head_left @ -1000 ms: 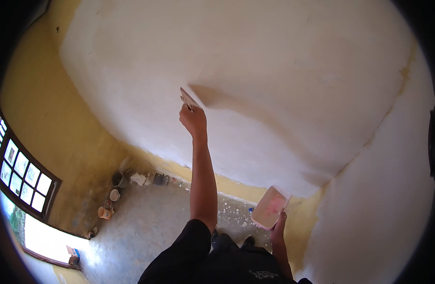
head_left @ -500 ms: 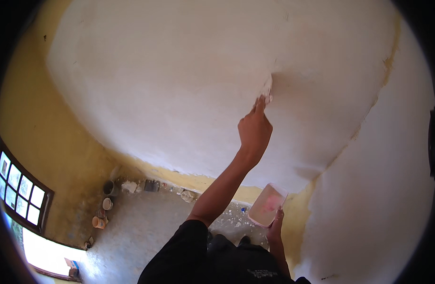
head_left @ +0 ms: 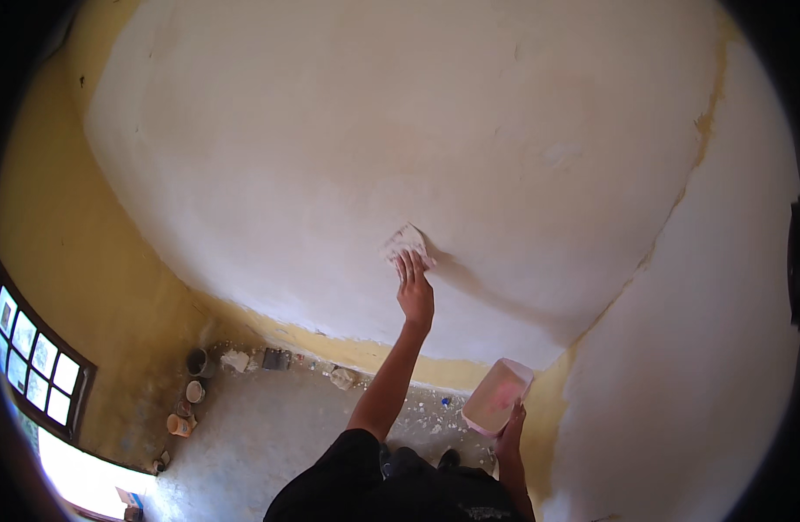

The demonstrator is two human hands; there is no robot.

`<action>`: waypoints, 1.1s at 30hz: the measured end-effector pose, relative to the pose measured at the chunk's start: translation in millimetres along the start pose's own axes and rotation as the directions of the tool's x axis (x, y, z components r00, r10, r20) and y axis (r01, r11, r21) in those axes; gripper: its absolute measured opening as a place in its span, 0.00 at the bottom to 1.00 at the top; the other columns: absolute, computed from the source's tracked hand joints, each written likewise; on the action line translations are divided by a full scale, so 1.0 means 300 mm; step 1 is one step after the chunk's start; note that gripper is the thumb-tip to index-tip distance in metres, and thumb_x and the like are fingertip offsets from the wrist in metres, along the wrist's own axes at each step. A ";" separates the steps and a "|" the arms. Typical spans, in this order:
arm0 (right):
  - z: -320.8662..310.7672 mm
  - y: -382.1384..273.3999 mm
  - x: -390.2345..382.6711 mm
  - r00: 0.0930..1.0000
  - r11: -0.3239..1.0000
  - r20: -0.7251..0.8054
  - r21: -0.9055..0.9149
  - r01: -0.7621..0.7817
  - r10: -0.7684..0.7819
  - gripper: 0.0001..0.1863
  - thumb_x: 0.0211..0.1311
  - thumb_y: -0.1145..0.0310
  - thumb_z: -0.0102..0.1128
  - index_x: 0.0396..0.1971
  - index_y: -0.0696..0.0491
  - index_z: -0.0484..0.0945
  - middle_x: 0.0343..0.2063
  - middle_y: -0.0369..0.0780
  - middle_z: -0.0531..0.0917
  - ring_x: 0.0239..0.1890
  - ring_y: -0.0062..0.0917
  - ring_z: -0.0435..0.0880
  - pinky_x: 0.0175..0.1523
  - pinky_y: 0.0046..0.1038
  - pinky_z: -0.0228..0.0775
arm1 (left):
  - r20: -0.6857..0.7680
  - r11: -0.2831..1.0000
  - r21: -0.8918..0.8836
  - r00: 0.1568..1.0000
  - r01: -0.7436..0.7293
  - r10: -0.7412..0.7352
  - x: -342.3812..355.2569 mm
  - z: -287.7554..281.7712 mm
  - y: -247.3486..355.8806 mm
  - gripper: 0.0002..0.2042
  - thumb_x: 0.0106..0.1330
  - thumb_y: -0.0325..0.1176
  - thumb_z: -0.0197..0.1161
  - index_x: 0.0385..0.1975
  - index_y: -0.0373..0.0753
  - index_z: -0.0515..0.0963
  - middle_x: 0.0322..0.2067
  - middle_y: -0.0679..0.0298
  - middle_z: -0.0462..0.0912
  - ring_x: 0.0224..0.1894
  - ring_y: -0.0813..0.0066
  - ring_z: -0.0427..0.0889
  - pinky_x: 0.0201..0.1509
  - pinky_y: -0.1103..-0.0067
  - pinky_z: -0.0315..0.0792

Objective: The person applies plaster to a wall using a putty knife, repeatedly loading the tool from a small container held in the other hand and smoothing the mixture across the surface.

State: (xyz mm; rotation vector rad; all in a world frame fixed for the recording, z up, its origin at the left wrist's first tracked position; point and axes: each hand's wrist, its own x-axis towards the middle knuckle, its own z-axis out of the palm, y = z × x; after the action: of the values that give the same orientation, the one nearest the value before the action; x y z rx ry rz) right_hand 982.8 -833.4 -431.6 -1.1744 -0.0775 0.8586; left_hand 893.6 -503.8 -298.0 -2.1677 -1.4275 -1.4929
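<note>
A flat putty spreader, smeared with whitish-pink putty, lies against the pale wall. My left hand is closed on it, fingers stretched along its back, with the arm reaching up and forward. Lower and to the right, my right hand grips a shallow rectangular plastic tub by its near right side. Some pink and whitish paste shows inside the tilted tub. The tub hides part of that hand's fingers.
A wall corner with a rough yellowish seam runs down on the right. Along the floor's left edge stand a dark bucket and an orange-white pot. Putty crumbs lie at the wall's foot. A barred window is far left.
My left hand has drawn the spreader down and to the left across the wall, and the blade now lies broad side to view. The tub has dropped slightly in view, still in my right hand.
</note>
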 end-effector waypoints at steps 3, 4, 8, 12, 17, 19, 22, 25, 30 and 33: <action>-0.028 0.016 0.027 1.000 1.000 -0.019 0.018 -0.006 0.007 0.26 0.72 0.54 0.48 0.59 0.57 0.60 0.48 0.43 0.74 0.48 0.30 0.78 0.52 0.32 0.75 | 0.074 0.993 -0.116 0.997 0.023 -0.015 -0.202 -0.057 0.011 0.24 0.61 0.18 0.51 0.60 0.35 0.69 0.55 0.47 0.74 0.56 0.51 0.75 0.50 0.67 0.77; -0.024 0.018 0.035 0.999 0.999 0.027 0.028 -0.025 0.024 0.26 0.71 0.54 0.48 0.59 0.57 0.60 0.48 0.43 0.73 0.49 0.30 0.78 0.52 0.32 0.75 | 0.090 0.980 -0.192 0.996 0.042 -0.025 -0.213 -0.095 0.005 0.22 0.62 0.19 0.51 0.58 0.35 0.71 0.50 0.46 0.79 0.51 0.51 0.80 0.45 0.67 0.79; -0.019 0.028 0.045 0.994 0.997 0.095 0.045 -0.055 0.051 0.28 0.70 0.52 0.50 0.59 0.57 0.60 0.49 0.42 0.73 0.50 0.29 0.77 0.51 0.32 0.75 | -0.091 0.822 -0.246 0.832 0.514 -0.548 -0.092 -0.185 -0.076 0.12 0.62 0.24 0.53 0.43 0.28 0.78 0.27 0.39 0.79 0.31 0.38 0.78 0.32 0.60 0.71; -0.091 0.092 0.103 0.997 0.997 0.041 -0.029 -0.068 0.069 0.29 0.70 0.51 0.50 0.60 0.56 0.59 0.48 0.42 0.73 0.49 0.29 0.77 0.50 0.31 0.75 | -0.166 0.793 -0.402 0.815 0.458 -0.555 0.216 -0.236 -0.144 0.09 0.59 0.23 0.49 0.31 0.26 0.77 0.26 0.43 0.80 0.31 0.40 0.78 0.37 0.61 0.71; -0.018 0.035 0.041 0.994 0.995 0.061 -0.039 -0.090 0.092 0.30 0.70 0.50 0.50 0.61 0.56 0.58 0.49 0.42 0.72 0.50 0.28 0.76 0.50 0.30 0.74 | -0.193 0.786 -0.369 0.787 0.496 -0.586 0.482 -0.270 -0.022 0.11 0.59 0.33 0.56 0.27 0.30 0.79 0.24 0.45 0.81 0.28 0.44 0.81 0.34 0.60 0.72; -0.026 0.038 0.051 0.998 0.999 0.047 -0.023 -0.047 0.048 0.30 0.70 0.49 0.49 0.60 0.56 0.58 0.49 0.42 0.72 0.50 0.28 0.76 0.49 0.29 0.75 | -0.231 0.881 -0.208 0.854 0.424 -0.466 0.506 -0.271 0.177 0.12 0.57 0.27 0.53 0.36 0.32 0.81 0.26 0.41 0.81 0.32 0.41 0.81 0.38 0.55 0.74; -0.040 0.044 0.060 0.998 1.000 0.053 -0.009 -0.022 0.023 0.30 0.70 0.49 0.49 0.60 0.55 0.57 0.49 0.42 0.71 0.49 0.29 0.77 0.46 0.28 0.76 | -0.016 0.923 -0.168 0.935 0.347 -0.355 0.442 -0.257 0.442 0.20 0.55 0.24 0.53 0.50 0.30 0.76 0.23 0.41 0.80 0.27 0.44 0.81 0.35 0.57 0.74; -0.026 0.035 0.056 0.996 0.999 0.081 -0.005 -0.041 0.042 0.30 0.70 0.49 0.48 0.61 0.55 0.57 0.50 0.43 0.71 0.47 0.30 0.79 0.43 0.29 0.78 | -0.062 0.968 -0.239 0.994 0.072 -0.090 0.264 -0.171 0.533 0.22 0.57 0.20 0.53 0.55 0.31 0.71 0.42 0.46 0.82 0.33 0.48 0.83 0.36 0.62 0.77; -0.006 -0.017 0.015 0.998 0.999 0.025 0.009 -0.054 0.054 0.27 0.71 0.51 0.47 0.60 0.53 0.58 0.49 0.43 0.72 0.47 0.32 0.80 0.43 0.34 0.81 | 0.102 0.947 -0.320 0.994 0.001 0.034 0.052 -0.184 0.405 0.22 0.60 0.20 0.52 0.56 0.37 0.72 0.48 0.50 0.80 0.35 0.53 0.84 0.35 0.67 0.79; 0.018 -0.066 0.000 0.987 0.997 0.150 0.056 -0.057 0.048 0.26 0.71 0.49 0.46 0.57 0.53 0.64 0.50 0.41 0.75 0.53 0.31 0.76 0.57 0.37 0.72 | -0.075 0.969 -0.232 0.991 0.087 -0.107 0.093 -0.171 0.242 0.26 0.58 0.17 0.54 0.59 0.37 0.70 0.52 0.48 0.78 0.45 0.58 0.84 0.35 0.69 0.80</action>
State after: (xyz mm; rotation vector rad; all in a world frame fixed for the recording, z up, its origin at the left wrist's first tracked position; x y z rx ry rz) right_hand 991.1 -831.5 -413.1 -1.0586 -0.1416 0.9885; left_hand 917.0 -555.4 -224.0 -2.1532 -1.4138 -1.8458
